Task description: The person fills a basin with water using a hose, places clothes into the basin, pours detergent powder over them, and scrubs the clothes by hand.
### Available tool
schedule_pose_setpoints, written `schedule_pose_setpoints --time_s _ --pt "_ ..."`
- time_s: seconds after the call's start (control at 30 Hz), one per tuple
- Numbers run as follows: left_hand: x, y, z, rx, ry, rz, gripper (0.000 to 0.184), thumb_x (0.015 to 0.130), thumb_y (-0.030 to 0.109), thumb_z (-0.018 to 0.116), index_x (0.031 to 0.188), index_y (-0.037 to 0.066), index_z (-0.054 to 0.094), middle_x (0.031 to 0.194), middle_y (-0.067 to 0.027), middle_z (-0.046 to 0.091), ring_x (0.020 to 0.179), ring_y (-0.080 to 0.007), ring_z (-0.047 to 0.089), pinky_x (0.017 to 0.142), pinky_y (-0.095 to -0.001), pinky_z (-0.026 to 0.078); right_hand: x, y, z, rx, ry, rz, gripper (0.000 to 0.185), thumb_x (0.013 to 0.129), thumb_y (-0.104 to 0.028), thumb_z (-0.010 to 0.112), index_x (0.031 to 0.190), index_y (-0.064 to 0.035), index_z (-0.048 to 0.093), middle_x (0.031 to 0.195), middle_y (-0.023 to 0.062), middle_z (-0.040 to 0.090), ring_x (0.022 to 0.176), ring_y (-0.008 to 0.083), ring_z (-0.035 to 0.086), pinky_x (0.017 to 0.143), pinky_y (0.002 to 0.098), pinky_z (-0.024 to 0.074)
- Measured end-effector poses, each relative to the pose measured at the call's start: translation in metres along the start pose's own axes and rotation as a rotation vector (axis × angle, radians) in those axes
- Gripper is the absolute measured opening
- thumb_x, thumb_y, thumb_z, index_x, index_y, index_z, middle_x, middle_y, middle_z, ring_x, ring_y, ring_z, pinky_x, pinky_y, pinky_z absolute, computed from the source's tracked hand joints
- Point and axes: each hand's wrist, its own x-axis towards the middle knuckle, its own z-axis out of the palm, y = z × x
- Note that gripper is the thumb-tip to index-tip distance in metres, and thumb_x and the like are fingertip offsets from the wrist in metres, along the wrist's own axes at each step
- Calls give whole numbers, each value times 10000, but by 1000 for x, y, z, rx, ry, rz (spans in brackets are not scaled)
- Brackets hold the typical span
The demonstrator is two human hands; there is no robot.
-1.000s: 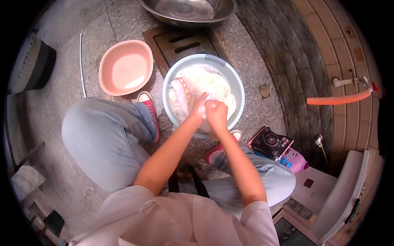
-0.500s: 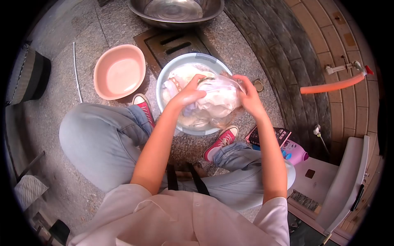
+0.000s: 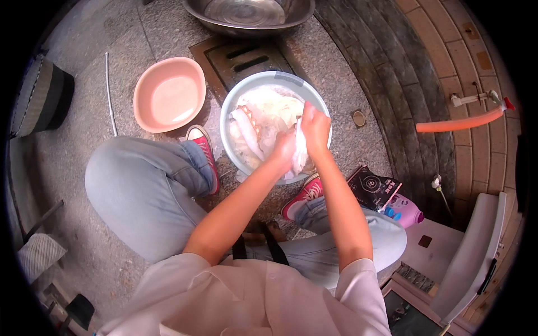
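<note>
A wet white cloth (image 3: 300, 147) is bunched between my two hands over the right side of a light blue basin (image 3: 226, 143). My left hand (image 3: 284, 148) is closed around its near left part. Beside it and slightly farther away, my right hand (image 3: 316, 126) is closed on the same cloth in a fist. Soapy water and other pale laundry (image 3: 274, 103) fill the basin. One white piece with a brownish trim (image 3: 248, 130) lies at the left inside it. My fingers hide part of the cloth.
A pink basin (image 3: 170, 95) sits to the left, a metal basin (image 3: 249, 17) beyond the drain cover (image 3: 246, 59). At the right are a black packet (image 3: 372, 187), a purple bottle (image 3: 408, 211) and an orange hose (image 3: 459, 122). My red shoes (image 3: 204, 148) flank the blue basin.
My hands have come together from holding the cloth spread wide. The cloth is now bunched into a narrow wad between them. The view has shifted slightly.
</note>
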Motion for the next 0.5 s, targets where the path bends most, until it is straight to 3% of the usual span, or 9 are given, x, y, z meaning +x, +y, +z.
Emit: schedule_pose_setpoints --time_s 0.03,0.1,0.17,0.23,0.27,0.37,0.4,0.5 --pt "15 -5 -13 2 -4 0 304 874 269 432 705 38 533 706 -44 519 655 -121 512 532 -317 409 -5 4 5 82 9 32 416 869 -247 435 551 -13 564 485 211 502 440 348 532 429 424 424" --pt "63 -25 -58 -258 -286 -144 285 863 252 451 790 6 575 743 -62 540 637 -141 523 527 -320 418 -36 -27 3 15 -84 -234 403 867 -243 433 571 -1 561 509 222 513 468 368 539 453 426 437" --pt "54 -28 -62 -215 -326 -170 283 860 240 448 881 -9 580 771 -69 547 624 -143 529 515 -320 419 -42 -28 5 15 -66 -314 387 864 -241 435 608 16 571 537 232 530 491 381 543 473 427 447" --pt "25 -28 -33 -34 42 -72 294 869 267 417 904 19 570 779 -57 551 622 -144 533 519 -318 423 -20 -6 12 -20 -154 62 372 857 -249 443 643 18 590 556 238 537 520 390 551 502 432 455" --pt "18 -27 -25 2 -19 -33 298 870 274 402 939 32 561 800 -63 564 630 -159 547 531 -318 437 -9 -1 6 11 -173 160 368 857 -249 437 660 16 601 572 246 538 541 397 554 519 441 459" --pt "7 4 -25 -226 -88 -134 294 892 257 345 923 31 529 827 -76 564 699 -193 569 634 -329 477 -26 -14 6 43 -106 28 360 864 -234 415 672 -8 619 564 245 538 546 396 557 526 448 460" --pt "20 14 -40 -102 -237 -216 286 893 260 361 893 39 543 798 -66 562 689 -183 566 614 -320 475 -38 -32 0 9 -221 -34 346 858 -233 421 679 -20 626 563 251 535 545 397 559 536 459 459" --pt "18 7 -40 -164 -79 -139 271 893 259 385 883 41 547 763 -58 558 679 -174 563 607 -302 470 -40 -22 12 -10 -192 50 402 857 -272 425 651 34 585 601 267 526 609 415 547 588 458 423"
